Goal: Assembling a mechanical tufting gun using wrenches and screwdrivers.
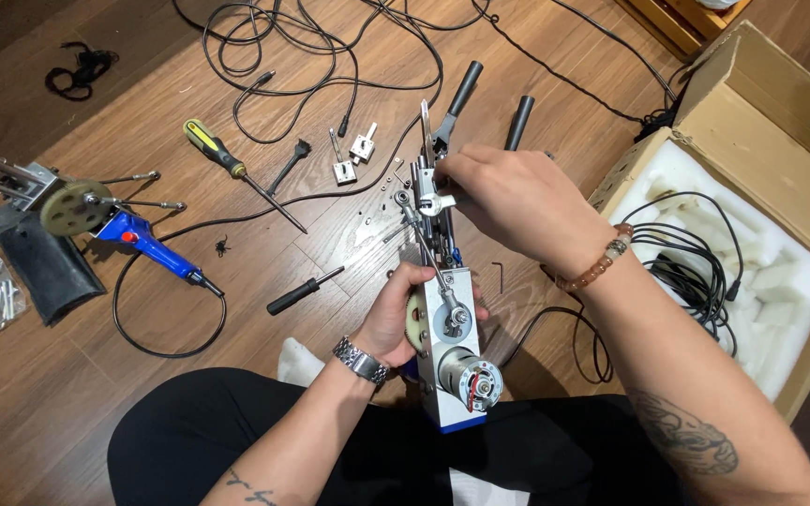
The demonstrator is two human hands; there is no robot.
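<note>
- Left hand [396,314] grips the silver metal motor assembly with blue base [452,361], upright over the lap, near centre.
- Right hand [508,201] pinches the small silver metal bracket [431,200] at its far end.
- Yellow-handled screwdriver [227,164] lies far left on the wooden floor [96,394].

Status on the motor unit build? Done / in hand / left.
Done: motor and gear sit mounted on the metal housing. In hand: left hand grips the housing; right hand works the linkage head at its top. Left, judging by the floor: loose brackets, small screws and two black handles lie unfitted; yellow screwdriver idle.
</note>
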